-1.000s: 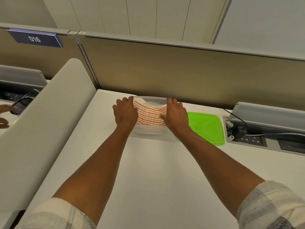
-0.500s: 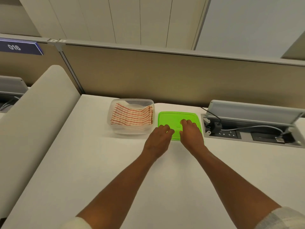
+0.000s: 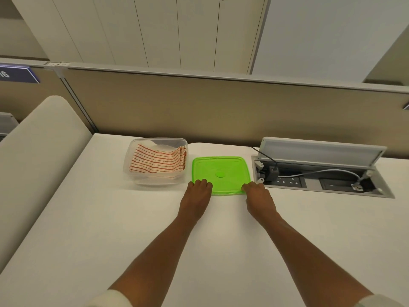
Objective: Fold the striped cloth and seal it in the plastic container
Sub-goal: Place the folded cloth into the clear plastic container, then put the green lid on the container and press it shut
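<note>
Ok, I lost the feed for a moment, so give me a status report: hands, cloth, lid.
Left hand and right hand at green lid's near corners, grip unclear. Striped cloth folded inside open container. Lid flat on desk, nothing blocking.

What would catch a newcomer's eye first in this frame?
The bright green lid lies flat on the white desk, with the left hand and right hand at its near corners. Left of it, the striped cloth sits folded inside the clear plastic container.

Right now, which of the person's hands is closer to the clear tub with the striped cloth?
Left. The left hand sits just beside the tub; the right hand is across the green lid.
</note>
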